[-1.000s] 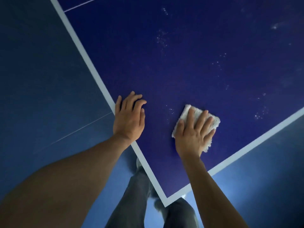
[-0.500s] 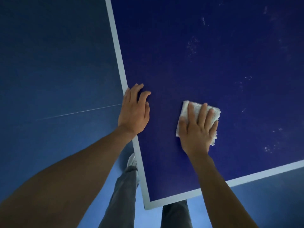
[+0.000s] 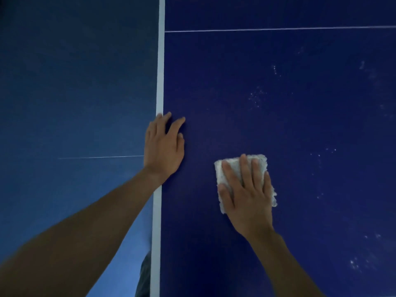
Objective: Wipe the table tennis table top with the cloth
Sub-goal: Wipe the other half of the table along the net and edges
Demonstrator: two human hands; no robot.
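Head view, straight-fingered right hand (image 3: 248, 196) on cloth (image 3: 234, 162), left hand (image 3: 164, 151) flat at table edge (image 3: 160, 61)

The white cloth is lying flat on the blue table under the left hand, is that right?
No. The head view shows the white cloth lying flat on the blue table under the right hand; the left hand rests bare at the table's white edge line.

The scene is dim and blue-tinted. The tabletop (image 3: 278, 125) shows a deep, even navy with no glare. The floor (image 3: 75, 82) is lightest toward 7 o'clock and sinks to near black at 11 o'clock. The white cloth (image 3: 235, 166) is the brightest patch. The left forearm (image 3: 75, 243) at 8 o'clock is soft and shadowed.
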